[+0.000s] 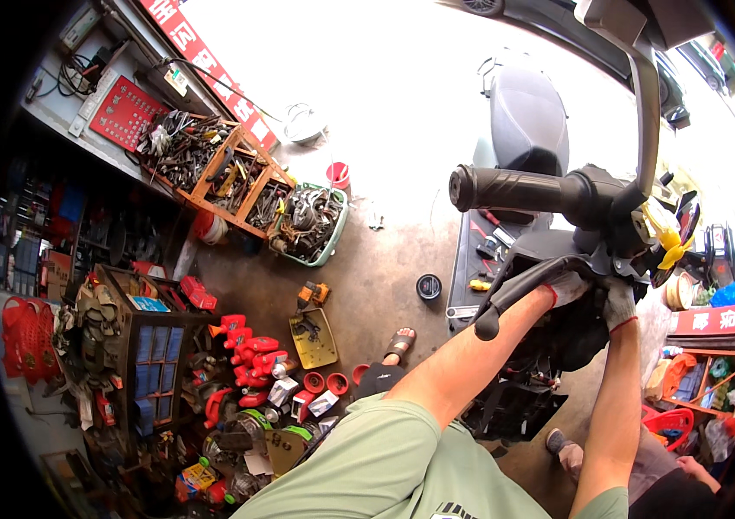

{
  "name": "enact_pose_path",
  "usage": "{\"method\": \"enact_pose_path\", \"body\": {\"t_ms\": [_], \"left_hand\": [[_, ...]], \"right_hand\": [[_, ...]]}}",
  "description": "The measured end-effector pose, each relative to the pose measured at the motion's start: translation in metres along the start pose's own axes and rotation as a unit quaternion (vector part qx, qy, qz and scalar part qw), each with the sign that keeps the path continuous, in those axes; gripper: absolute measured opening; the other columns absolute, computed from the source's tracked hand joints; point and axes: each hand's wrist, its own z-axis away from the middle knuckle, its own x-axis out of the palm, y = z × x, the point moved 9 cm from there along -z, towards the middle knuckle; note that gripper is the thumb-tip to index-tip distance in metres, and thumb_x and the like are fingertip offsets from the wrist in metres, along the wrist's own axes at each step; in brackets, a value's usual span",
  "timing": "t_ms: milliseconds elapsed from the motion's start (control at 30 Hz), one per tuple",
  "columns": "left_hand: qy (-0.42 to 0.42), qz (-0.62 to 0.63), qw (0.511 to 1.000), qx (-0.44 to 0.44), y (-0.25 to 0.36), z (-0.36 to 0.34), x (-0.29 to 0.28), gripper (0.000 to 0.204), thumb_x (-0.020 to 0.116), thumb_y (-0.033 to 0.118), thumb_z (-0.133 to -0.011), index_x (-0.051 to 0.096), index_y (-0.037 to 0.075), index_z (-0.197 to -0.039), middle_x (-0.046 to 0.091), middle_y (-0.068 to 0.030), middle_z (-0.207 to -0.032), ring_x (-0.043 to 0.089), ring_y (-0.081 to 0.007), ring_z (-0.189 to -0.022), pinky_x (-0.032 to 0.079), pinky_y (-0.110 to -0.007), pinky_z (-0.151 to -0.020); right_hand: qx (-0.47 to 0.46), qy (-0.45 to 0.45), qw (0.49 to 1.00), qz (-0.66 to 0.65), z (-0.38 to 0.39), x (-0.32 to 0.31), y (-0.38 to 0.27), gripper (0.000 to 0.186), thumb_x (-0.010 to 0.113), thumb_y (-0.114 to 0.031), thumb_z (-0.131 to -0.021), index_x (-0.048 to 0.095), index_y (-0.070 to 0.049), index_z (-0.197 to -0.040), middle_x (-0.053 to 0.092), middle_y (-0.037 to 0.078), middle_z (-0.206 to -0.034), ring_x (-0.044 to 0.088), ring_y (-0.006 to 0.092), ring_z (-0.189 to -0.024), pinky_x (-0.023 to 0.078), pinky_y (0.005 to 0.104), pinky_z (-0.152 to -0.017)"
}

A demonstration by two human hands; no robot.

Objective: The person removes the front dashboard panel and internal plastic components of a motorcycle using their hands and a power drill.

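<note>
The front of a scooter fills the right middle, with a black handlebar grip (510,189), a dark mirror stem (644,112) and its grey seat (527,117) behind. My left hand (568,287), in a pale work glove, reaches in under a dark curved panel (514,294) below the handlebar; its fingers are mostly hidden. My right hand (620,307), also gloved, is just to its right against the dark front parts, its fingertips out of sight. Whatever either hand holds cannot be made out. Dark exposed parts (514,394) hang below my forearms.
A metal tray (458,303) with tools lies behind the handlebar. Wooden tool boxes (211,182), a green tub (324,246), a yellow drill (307,294) and red containers (255,355) stand left. A round black lid (429,287) lies on the floor. Another person (661,476) is at lower right.
</note>
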Motion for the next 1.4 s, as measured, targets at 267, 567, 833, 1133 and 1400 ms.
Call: {"method": "enact_pose_path", "body": {"t_ms": [267,567,833,1133,1400], "left_hand": [[-0.175,-0.012,0.978,-0.116,0.033,-0.025,-0.027,0.027,0.054,0.026,-0.09,0.063,0.013,-0.112,0.061,-0.0118,-0.114,0.056,-0.0282,-0.107,0.044,-0.04,-0.091],[-0.159,0.001,0.981,-0.112,0.017,-0.013,-0.018,0.031,0.054,0.025,-0.092,0.063,0.013,-0.119,0.063,-0.011,-0.124,0.057,-0.0279,-0.115,0.044,-0.04,-0.099],[-0.196,0.057,0.967,-0.153,0.03,-0.014,-0.043,0.032,0.049,0.026,-0.094,0.06,0.011,-0.121,0.055,-0.0126,-0.128,0.05,-0.029,-0.12,0.038,-0.04,-0.102],[-0.135,0.113,0.976,-0.128,0.026,-0.009,-0.009,0.038,0.059,0.033,-0.088,0.062,0.007,-0.115,0.068,-0.0147,-0.097,0.063,-0.029,-0.09,0.048,-0.041,-0.084],[-0.252,0.081,0.944,-0.195,0.031,-0.009,-0.029,0.051,0.049,0.051,-0.094,0.064,0.008,-0.118,0.064,-0.0204,-0.119,0.058,-0.038,-0.112,0.044,-0.042,-0.096]], "right_hand": [[0.069,-0.055,0.996,-0.016,-0.027,-0.038,0.034,0.006,0.059,-0.011,-0.086,0.065,-0.01,-0.089,0.064,0.001,-0.076,0.058,0.0152,-0.059,0.046,0.0264,-0.049],[0.073,-0.064,0.995,-0.013,-0.017,-0.018,0.023,0.006,0.06,-0.007,-0.085,0.065,-0.01,-0.087,0.062,0.001,-0.073,0.057,0.0145,-0.055,0.043,0.0236,-0.047],[0.015,-0.009,1.0,-0.002,-0.016,-0.004,0.011,0.01,0.063,-0.006,-0.084,0.063,-0.015,-0.09,0.058,-0.002,-0.071,0.053,0.0097,-0.053,0.044,0.0217,-0.048],[-0.306,-0.042,0.871,0.381,-0.013,-0.029,-0.005,0.012,0.058,-0.014,-0.09,0.068,-0.008,-0.093,0.066,0.006,-0.088,0.061,0.0133,-0.088,0.048,0.0289,-0.073],[-0.03,-0.036,0.998,0.043,0.037,0.01,-0.028,0.021,0.058,-0.002,-0.083,0.065,-0.003,-0.103,0.064,0.005,-0.088,0.063,0.0191,-0.078,0.051,0.0301,-0.068]]}}
